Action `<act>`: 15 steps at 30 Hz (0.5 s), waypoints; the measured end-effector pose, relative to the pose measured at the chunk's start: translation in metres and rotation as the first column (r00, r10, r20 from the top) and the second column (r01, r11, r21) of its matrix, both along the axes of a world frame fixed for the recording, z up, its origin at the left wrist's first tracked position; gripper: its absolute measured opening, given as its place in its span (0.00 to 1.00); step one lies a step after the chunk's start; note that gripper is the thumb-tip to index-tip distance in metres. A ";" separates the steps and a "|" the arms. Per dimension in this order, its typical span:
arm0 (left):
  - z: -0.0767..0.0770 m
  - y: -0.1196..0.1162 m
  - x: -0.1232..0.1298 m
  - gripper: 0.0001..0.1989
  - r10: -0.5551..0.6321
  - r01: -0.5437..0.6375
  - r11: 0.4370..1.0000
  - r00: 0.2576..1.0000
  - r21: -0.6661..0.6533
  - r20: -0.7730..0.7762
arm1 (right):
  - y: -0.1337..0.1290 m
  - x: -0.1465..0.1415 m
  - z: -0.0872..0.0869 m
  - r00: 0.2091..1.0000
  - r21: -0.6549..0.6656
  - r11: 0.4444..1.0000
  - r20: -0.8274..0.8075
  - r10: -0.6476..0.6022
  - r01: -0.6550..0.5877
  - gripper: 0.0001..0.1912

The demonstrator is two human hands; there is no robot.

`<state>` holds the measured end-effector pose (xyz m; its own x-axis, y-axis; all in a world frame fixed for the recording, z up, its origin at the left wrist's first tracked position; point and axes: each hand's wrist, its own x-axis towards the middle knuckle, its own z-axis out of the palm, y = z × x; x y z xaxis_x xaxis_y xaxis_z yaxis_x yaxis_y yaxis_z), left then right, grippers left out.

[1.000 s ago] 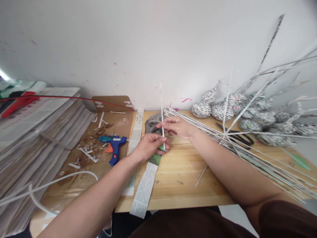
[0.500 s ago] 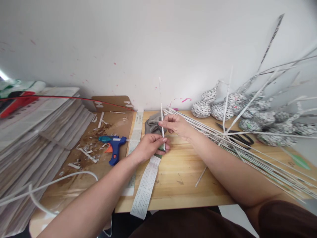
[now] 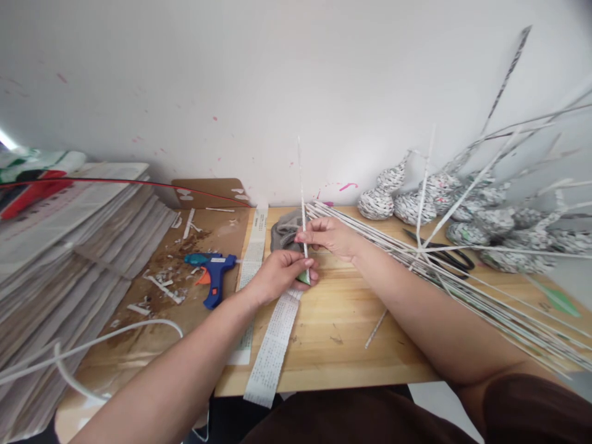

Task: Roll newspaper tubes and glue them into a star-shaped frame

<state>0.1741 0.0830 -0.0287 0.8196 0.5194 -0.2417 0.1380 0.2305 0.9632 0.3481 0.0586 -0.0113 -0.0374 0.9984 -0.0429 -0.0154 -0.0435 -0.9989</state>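
Evidently, in the head view, both hands work on one slim paper rod (image 3: 301, 185), which stands near the middle and points to twelve o'clock, toward the wall. The left hand (image 3: 284, 274) is curled around its lower end, with a bit of green showing between the fingers. The right hand (image 3: 327, 237) pinches the rod higher up between thumb and fingers, the rest loosely bent. The low grip probably keeps the end steady, while the light upper pinch seems to guide or turn the shaft.

From the left hand a newspaper strip (image 3: 272, 348) trails to seven o'clock, over the front edge of the bench (image 3: 356, 364); lying out there, it likely stays free of snags. At nine o'clock from the hands a blue glue gun (image 3: 215, 277) lies within reach. A bundle of rods (image 3: 365, 231) runs from one to four o'clock, perhaps kept together for easy picking; scissors (image 3: 468, 265) lie at three.

The strip carries dense printed characters, too small to read; the glue gun's pale label is illegible too.
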 end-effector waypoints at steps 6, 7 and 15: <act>-0.001 0.001 -0.001 0.19 -0.017 0.017 1.000 1.000 -0.015 0.026 | -0.002 0.002 0.002 0.992 -0.048 0.996 -0.106 0.074 -0.079 0.17; -0.001 0.001 -0.001 0.19 -0.024 0.025 1.000 0.999 -0.015 0.029 | -0.002 0.002 0.002 0.989 -0.055 0.994 -0.122 0.089 -0.096 0.17; 0.000 0.002 -0.002 0.20 -0.054 0.054 0.998 0.998 -0.009 0.033 | -0.001 0.002 0.000 0.981 -0.072 0.994 -0.183 0.069 -0.083 0.17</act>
<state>0.1719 0.0845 -0.0286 0.8541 0.4716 -0.2192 0.1188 0.2335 0.9651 0.3505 0.0576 -0.0112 -0.1270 0.9861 -0.1070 -0.1878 -0.1299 -0.9736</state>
